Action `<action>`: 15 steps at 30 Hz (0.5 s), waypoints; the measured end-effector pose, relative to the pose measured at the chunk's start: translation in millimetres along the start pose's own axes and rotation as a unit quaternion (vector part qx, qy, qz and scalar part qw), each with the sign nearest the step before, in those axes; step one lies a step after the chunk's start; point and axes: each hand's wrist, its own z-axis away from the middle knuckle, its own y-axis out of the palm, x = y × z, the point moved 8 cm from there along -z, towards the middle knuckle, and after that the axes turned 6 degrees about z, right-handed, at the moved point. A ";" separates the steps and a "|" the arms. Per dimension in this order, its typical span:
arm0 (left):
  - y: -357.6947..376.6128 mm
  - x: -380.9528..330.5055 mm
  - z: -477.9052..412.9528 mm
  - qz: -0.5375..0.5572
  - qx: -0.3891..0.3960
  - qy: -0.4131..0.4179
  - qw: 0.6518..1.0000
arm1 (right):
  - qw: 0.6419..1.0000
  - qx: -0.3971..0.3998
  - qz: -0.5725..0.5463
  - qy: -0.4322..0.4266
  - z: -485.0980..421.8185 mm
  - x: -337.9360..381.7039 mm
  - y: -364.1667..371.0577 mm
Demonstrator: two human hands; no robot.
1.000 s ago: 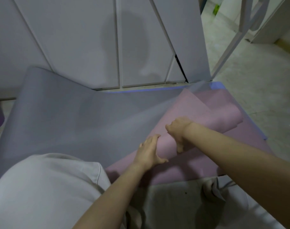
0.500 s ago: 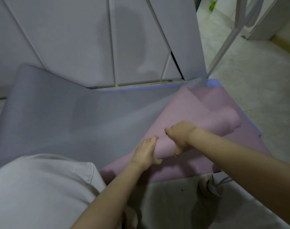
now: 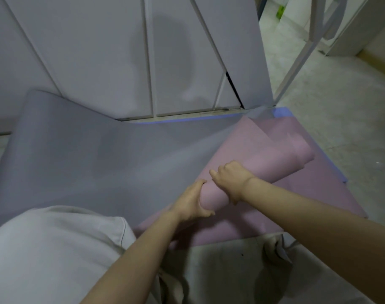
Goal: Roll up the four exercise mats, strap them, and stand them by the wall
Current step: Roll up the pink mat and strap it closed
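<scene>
Grey mat (image 3: 88,161), left of the pink roll: spread wide, its far edge curling up against the white cabinet doors (image 3: 165,62), its right edge lying over the roll's left part. Pale cloth (image 3: 55,249) of the person's clothing, below and left of the roll. Left hand (image 3: 191,202) at the roll's near end: fingers curled round it from the left, thumb tucked under, gripping. Pink mat (image 3: 264,167): partly rolled, the roll lying slantwise, near end low and left, far end up and right, resting on its own flat unrolled part. Right hand (image 3: 231,178) just beside the left one: knuckles up, fingers wrapped over the top of the roll, clamped on it. Blue mat (image 3: 281,111): only a thin edge shows beyond and right of the roll, under the pink sheet. Pale speckled floor (image 3: 340,128) further right.
</scene>
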 end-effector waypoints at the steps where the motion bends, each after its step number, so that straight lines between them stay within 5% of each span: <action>1: 1.9 2.6 2.7 -0.006 -0.016 -0.004 1.000 | 1.000 0.012 -0.007 0.003 -2.8 -2.3 2.5; 8: 20.6 -6.6 19.2 -0.080 -0.125 -0.013 0.989 | 0.984 0.160 -0.082 0.013 -5.0 -26.9 9.9; 12: 24.7 -11.0 10.4 -0.087 -0.085 0.008 0.993 | 0.976 0.189 -0.105 0.026 6.4 -27.8 22.2; 15: 22.3 -11.4 1.1 -0.105 -0.040 -0.001 0.994 | 0.986 0.139 -0.079 0.043 10.8 -21.7 25.9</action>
